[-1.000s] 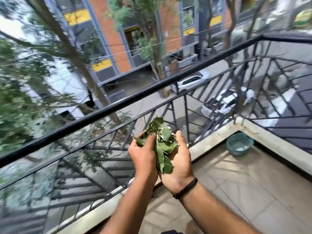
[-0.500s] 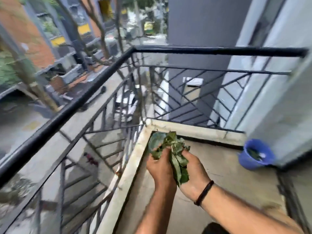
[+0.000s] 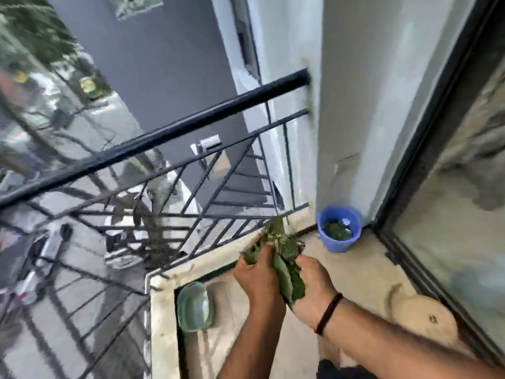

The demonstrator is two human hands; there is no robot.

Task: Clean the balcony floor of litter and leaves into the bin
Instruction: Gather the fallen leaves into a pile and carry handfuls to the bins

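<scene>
A person on a balcony clamps a bundle of green leaves (image 3: 284, 265) between both palms at lower centre of the frame. The left hand (image 3: 258, 273) and right hand (image 3: 311, 283) press in from either side, the left hand's fingers curling over the top of the wad; the right hand's fingertips are hidden behind the foliage.

The blue bin (image 3: 339, 228), already holding some leaves, stands on the floor in the corner where the railing (image 3: 164, 135) meets the white wall (image 3: 352, 105), up and to the right of the hands and apart from them. The right hand lies nearer to it.

The bundle's long axis runs from the wrists at lower right up toward the upper left, its loose tips pointing at the foot of the railing, just left of the bin. Carrying it to the bin looks to call for a reach up-frame and rightward. A clear tub (image 3: 193, 306) lies at the ledge in the lower left.
</scene>
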